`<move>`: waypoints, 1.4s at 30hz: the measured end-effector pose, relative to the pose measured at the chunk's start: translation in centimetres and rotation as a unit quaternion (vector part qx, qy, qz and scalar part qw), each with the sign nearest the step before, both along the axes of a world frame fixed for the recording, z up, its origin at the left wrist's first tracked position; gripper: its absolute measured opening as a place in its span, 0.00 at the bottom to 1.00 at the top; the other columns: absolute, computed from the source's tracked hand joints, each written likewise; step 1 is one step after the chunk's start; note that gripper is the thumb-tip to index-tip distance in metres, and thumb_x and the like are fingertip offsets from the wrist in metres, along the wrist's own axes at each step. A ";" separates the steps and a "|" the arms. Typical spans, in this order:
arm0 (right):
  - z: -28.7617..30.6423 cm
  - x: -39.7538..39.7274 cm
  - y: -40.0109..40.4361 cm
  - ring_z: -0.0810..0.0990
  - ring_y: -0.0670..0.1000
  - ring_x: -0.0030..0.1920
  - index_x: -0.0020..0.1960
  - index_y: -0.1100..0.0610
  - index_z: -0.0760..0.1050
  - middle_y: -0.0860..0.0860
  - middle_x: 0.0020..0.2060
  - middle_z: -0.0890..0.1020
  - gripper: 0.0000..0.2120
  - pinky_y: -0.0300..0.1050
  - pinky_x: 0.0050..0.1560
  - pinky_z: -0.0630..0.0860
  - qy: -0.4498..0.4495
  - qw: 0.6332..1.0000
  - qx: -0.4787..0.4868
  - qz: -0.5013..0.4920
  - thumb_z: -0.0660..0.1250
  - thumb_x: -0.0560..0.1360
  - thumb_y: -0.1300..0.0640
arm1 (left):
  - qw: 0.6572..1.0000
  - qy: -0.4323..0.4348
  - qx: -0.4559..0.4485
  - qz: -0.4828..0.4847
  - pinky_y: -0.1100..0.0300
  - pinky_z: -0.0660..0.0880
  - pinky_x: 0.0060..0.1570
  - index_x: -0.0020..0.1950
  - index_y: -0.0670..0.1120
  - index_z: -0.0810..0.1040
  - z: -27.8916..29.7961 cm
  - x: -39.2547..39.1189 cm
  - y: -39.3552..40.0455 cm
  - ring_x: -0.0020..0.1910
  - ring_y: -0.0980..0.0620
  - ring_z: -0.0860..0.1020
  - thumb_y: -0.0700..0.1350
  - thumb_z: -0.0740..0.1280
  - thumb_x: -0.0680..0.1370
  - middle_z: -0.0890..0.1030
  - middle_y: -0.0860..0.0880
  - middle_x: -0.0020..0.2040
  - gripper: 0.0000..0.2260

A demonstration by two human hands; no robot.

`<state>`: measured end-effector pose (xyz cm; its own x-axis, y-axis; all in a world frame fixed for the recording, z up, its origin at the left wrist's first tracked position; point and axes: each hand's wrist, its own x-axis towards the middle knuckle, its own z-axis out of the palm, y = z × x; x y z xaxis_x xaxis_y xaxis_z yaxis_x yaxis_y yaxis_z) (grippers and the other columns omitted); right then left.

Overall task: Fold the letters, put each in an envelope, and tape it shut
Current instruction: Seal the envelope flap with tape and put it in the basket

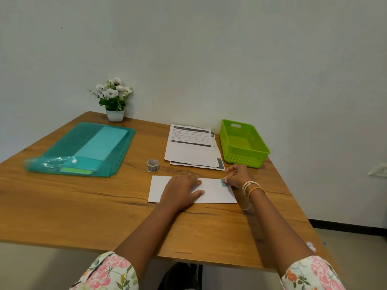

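One envelope, one tape roll, two hands

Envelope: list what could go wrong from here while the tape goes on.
1. The right hand presses a small tape piece at the envelope's right end; so near the edge, it may stick to the table.
2. The left hand lies flat on the envelope; if it lifts early, the envelope could slide and the tape crease.

Nothing can be read — the white printed sheets on the wooden table carry dark header bars and lines of text, all too small and blurred to make out.
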<state>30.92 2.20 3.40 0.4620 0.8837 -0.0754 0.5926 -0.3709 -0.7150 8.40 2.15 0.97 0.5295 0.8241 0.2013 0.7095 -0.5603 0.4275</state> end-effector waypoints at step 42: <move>-4.0 -0.7 -6.0 0.69 0.52 0.66 0.71 0.53 0.69 0.53 0.65 0.72 0.22 0.47 0.63 0.71 -0.233 0.965 0.092 0.082 0.63 0.78 0.50 | 1.000 0.009 0.002 0.005 0.53 0.61 0.70 0.70 0.56 0.71 -0.2 0.2 0.0 0.73 0.54 0.64 0.61 0.62 0.77 0.70 0.56 0.72 0.22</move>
<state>30.26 -3.78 -0.55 0.2599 0.9266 0.2720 0.9056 -0.1360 -0.4018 8.57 2.18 0.73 0.5250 0.8286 0.1946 0.7222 -0.5547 0.4132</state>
